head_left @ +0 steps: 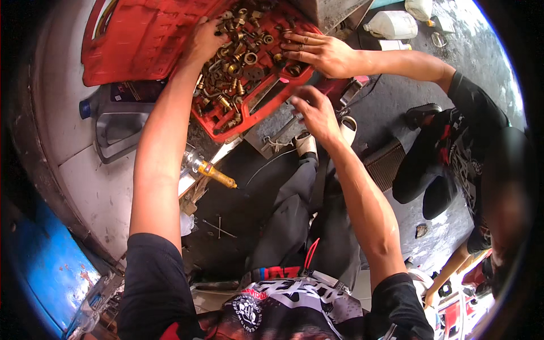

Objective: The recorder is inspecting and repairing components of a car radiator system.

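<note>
A red plastic case (241,122) with its lid (124,45) open holds several brass fittings, bushings and nuts (235,71). My left hand (204,39) is at the top left of the fittings, fingers curled among them; what is in them is too small to make out. My right hand (314,116) hangs just off the case's lower right side, fingers loosely bent and apart, holding nothing that I can see. A co-worker's hand (326,56) rests on the right part of the case, fingers over the fittings.
A grey jug (122,130) and a yellow-handled tool (215,173) lie left. The co-worker (464,164) crouches at my right. White bottles (391,25) stand at top right. A blue panel (45,255) is lower left. A cross wrench (220,226) lies below.
</note>
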A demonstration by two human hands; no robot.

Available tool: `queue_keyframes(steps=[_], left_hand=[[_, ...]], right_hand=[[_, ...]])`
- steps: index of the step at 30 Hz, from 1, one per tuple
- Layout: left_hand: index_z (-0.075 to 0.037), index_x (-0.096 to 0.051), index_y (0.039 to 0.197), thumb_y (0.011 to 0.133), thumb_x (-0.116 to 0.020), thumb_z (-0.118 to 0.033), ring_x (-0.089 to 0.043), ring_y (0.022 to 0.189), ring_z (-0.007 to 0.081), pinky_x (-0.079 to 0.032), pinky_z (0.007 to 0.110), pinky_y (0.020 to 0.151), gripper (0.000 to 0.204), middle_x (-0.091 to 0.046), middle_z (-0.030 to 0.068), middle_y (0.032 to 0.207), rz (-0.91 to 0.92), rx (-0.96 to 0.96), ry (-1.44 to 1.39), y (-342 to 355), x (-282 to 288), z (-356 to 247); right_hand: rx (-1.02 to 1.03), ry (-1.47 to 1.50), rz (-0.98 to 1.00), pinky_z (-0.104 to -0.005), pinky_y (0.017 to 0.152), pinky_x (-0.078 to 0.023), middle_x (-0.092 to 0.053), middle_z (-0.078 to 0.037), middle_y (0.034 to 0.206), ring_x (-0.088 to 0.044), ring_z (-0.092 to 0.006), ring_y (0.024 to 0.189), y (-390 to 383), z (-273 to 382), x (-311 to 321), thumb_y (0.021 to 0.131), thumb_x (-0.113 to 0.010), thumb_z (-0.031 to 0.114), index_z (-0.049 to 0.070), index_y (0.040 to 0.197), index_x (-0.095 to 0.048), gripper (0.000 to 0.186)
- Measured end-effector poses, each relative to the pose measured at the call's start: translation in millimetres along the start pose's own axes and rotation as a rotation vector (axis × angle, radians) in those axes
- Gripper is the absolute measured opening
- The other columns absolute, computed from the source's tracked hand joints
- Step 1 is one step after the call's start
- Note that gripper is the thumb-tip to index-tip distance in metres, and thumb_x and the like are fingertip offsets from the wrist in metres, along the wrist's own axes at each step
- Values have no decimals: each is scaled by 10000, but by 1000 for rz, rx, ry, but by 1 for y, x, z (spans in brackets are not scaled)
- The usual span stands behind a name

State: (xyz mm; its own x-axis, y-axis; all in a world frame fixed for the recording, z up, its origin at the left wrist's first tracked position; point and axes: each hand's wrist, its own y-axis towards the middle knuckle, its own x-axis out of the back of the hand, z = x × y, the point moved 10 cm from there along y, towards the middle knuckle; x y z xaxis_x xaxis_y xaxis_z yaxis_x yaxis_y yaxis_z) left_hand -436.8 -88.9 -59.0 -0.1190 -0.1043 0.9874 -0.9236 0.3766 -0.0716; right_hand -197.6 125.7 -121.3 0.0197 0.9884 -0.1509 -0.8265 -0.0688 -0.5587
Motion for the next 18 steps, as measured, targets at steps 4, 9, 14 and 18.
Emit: queue_keyframes(steps=[4,9,14,18], left_hand=[[-31,-626,1178,800,-722,-268,-574,1069,340,-464,414,927,457,-568,161,1175,26,54,-14,-8,-5,-25],[-14,-630,1155,831,-702,-283,-608,1024,267,-482,383,895,427,-618,123,1124,-228,100,-336,-43,32,-47],[-18,-587,1210,910,-574,-196,-623,1015,180,-528,342,861,349,-635,118,1157,-69,218,-1495,-107,23,-122],[-8,-566,1237,895,-549,-144,-625,1037,211,-532,362,877,369,-628,146,1179,5,198,-1755,-145,40,-187]], right_hand=[[-247,132,-75,-286,648,-485,-656,-76,919,-609,-139,749,-67,-73,49,896,-615,168,-12,1132,-601,297],[-408,214,-198,-260,638,-469,-646,-50,966,-594,-107,767,-133,-111,79,907,-600,160,13,1168,-587,300],[-195,314,-198,-249,670,-480,-634,-36,1033,-587,-99,837,-138,-43,60,925,-601,173,44,1209,-573,314],[11,454,-115,-255,735,-505,-629,-72,1115,-605,-107,923,-130,46,27,947,-609,226,44,1286,-520,395]])
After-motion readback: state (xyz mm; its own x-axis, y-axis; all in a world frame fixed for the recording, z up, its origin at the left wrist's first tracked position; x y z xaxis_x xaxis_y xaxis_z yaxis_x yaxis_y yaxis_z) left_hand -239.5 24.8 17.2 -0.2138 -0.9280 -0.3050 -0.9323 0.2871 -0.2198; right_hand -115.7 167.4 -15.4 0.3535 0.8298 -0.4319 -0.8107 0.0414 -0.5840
